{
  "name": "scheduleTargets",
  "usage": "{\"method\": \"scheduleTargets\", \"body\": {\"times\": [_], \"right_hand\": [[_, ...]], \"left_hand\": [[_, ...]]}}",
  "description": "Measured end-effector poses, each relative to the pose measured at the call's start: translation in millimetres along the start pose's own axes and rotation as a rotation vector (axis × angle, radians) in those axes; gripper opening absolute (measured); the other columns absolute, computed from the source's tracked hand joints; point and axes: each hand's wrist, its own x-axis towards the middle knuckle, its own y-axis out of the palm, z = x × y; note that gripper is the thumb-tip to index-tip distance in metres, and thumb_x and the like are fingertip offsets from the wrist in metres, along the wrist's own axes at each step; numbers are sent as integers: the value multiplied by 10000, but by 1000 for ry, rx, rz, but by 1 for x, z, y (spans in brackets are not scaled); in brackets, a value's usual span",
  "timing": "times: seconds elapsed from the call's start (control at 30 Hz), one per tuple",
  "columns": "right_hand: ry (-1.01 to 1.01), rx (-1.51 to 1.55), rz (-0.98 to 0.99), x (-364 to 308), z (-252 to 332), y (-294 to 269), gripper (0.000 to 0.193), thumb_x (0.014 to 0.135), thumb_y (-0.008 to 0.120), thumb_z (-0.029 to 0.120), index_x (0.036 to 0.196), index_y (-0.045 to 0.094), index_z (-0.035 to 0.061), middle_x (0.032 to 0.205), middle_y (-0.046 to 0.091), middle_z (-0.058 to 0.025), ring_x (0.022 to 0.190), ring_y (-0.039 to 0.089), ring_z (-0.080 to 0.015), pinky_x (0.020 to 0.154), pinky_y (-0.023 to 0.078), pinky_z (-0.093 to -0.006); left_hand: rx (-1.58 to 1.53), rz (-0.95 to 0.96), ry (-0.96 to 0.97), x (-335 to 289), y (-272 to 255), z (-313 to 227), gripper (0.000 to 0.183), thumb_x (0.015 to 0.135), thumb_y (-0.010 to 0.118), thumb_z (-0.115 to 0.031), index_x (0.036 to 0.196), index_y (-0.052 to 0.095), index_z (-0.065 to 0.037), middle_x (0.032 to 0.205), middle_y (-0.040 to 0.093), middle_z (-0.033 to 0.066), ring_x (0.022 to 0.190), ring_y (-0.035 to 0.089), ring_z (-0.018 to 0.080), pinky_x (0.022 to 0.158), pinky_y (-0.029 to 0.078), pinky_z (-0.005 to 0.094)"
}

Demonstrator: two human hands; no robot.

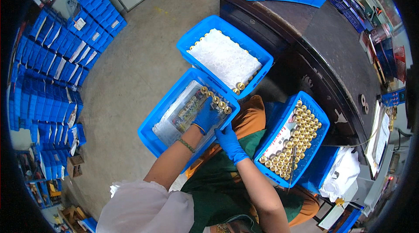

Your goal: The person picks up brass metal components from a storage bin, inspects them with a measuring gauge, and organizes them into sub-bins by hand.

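Sitting in front of you at left, a rectangular blue plastic bin (163, 108) holds a glossy, see-through sheet (179, 111) and, along its far right edge, a row of round, brass-coloured metal parts (215, 100). Your blue-gloved left hand (207, 117) is inside, nearer the row, which lies just ahead and to the right of its fingers; the row's long axis slants from far left to near right. I cannot tell whether those fingers pinch a part. Your blue-gloved right hand (230, 143) is at the bin's near right edge, its fingertips too hidden to judge. Farther right, a second blue plastic bin (316, 110) carries many similar brass-coloured pieces (297, 132).
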Motion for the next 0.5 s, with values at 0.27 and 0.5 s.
{"method": "scheduleTargets", "body": {"times": [0.27,0.5], "right_hand": [[21,63,84,9,-8,8,516,845,559,110,1292,319,17,1066,580,-149,930,568,-202,785,476,-313],[-196,-47,-76,-31,36,-24,541,815,613,205,1271,370,46,969,605,-151,868,593,-201,752,473,-328]], "left_hand": [[1910,-214,1179,12,38,39,685,846,304,-640,1250,426,-99,1238,462,106,1086,486,250,937,401,381],[2199,-168,1654,-11,38,39,376,914,446,-303,1165,468,-24,1077,528,80,980,508,172,864,422,300]]}}
